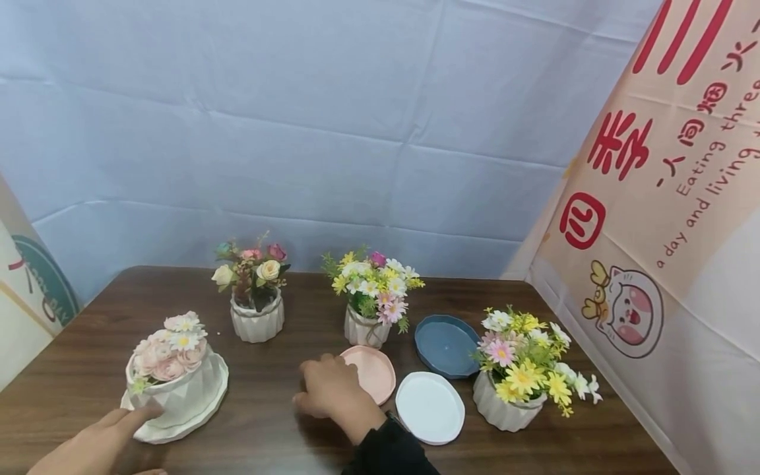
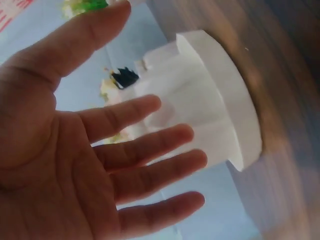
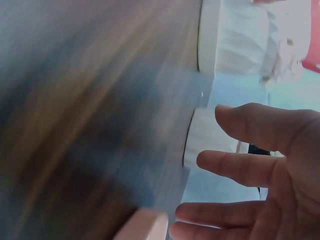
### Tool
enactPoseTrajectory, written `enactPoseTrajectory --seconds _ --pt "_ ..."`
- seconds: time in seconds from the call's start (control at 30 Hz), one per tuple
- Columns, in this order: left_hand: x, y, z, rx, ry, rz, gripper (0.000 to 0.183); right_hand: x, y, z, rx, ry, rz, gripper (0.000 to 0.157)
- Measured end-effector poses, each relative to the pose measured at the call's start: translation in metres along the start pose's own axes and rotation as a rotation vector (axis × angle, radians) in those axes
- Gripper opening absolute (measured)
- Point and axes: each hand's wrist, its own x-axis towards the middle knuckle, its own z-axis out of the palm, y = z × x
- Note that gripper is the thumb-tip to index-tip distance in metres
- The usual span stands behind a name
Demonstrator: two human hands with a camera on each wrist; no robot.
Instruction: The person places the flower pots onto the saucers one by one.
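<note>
On the left, a white pot of pale pink flowers [image 1: 184, 396] stands on a white scalloped saucer [image 1: 218, 389]. My left hand [image 1: 97, 439] is at the near side of this pot, its fingers spread and straight in the left wrist view, nothing in its grasp. A round pink saucer [image 1: 375, 373] lies mid-table, and my right hand [image 1: 332, 389] overlaps its left edge in the head view. In the right wrist view the fingers [image 3: 240, 167] reach out loosely, holding nothing, with the pink saucer's rim [image 3: 145, 225] just below them.
A pot of mixed roses [image 1: 256, 320] and a pot of daisies [image 1: 363, 328] stand at the back. A blue saucer [image 1: 446, 346] and a white saucer [image 1: 430, 408] lie right of the pink one. Another daisy pot [image 1: 507, 406] stands at the right, near a printed cloth [image 1: 683, 218].
</note>
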Motion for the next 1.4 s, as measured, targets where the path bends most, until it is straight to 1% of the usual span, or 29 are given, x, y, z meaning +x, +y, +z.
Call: enactPoseTrajectory --seconds 0.1,0.2,0.3,0.43,0.53,0.57,0.6,0.7,0.77,0.83,0.93,1.0,1.07,1.17,1.23,1.4 --pt "0.001 0.007 -0.001 -0.023 0.035 0.065 0.08 -0.003 0.01 -0.002 0.032 0.002 0.014 0.042" --pt "0.005 0.013 -0.001 -0.048 0.028 0.129 0.077 -0.005 0.019 -0.004 0.063 0.005 0.022 0.042" --pt "0.01 0.019 0.0 -0.037 0.028 0.19 0.075 -0.008 0.025 -0.006 0.084 0.006 0.036 0.041" --pt "0.014 0.026 0.0 -0.035 0.056 0.245 0.074 -0.011 0.031 -0.007 0.073 0.011 0.065 0.04" --pt "0.017 0.03 0.001 -0.061 0.066 0.286 0.071 -0.012 0.036 -0.008 0.03 0.028 0.067 0.039" --pt "0.018 0.031 0.002 -0.07 0.069 0.307 0.07 -0.012 0.037 -0.009 0.019 0.036 0.062 0.039" --pt "0.019 0.032 0.003 -0.066 0.087 0.336 0.068 -0.012 0.039 -0.009 0.008 0.046 0.056 0.038" --pt "0.023 0.039 0.005 -0.058 0.114 0.395 0.067 -0.013 0.044 -0.011 0.012 0.061 0.053 0.037" --pt "0.026 0.045 0.007 -0.05 0.149 0.424 0.066 -0.013 0.047 -0.013 0.043 0.057 0.064 0.037" --pt "0.027 0.053 0.008 -0.037 0.188 0.417 0.066 -0.013 0.049 -0.014 0.067 0.044 0.086 0.038" --pt "0.03 0.066 0.007 -0.016 0.241 0.381 0.063 -0.014 0.054 -0.014 0.082 0.027 0.111 0.04" --pt "0.033 0.074 0.005 -0.023 0.252 0.346 0.061 -0.014 0.056 -0.014 0.09 0.019 0.121 0.041" --pt "0.036 0.08 0.004 -0.042 0.248 0.324 0.06 -0.014 0.059 -0.014 0.104 0.016 0.128 0.04" --pt "0.041 0.085 0.002 -0.067 0.248 0.304 0.058 -0.014 0.062 -0.014 0.127 0.013 0.136 0.04" --pt "0.044 0.087 0.002 -0.072 0.263 0.309 0.057 -0.013 0.065 -0.014 0.138 0.017 0.138 0.041" --pt "0.053 0.089 0.003 -0.068 0.328 0.324 0.057 -0.014 0.073 -0.014 0.137 0.034 0.136 0.04"
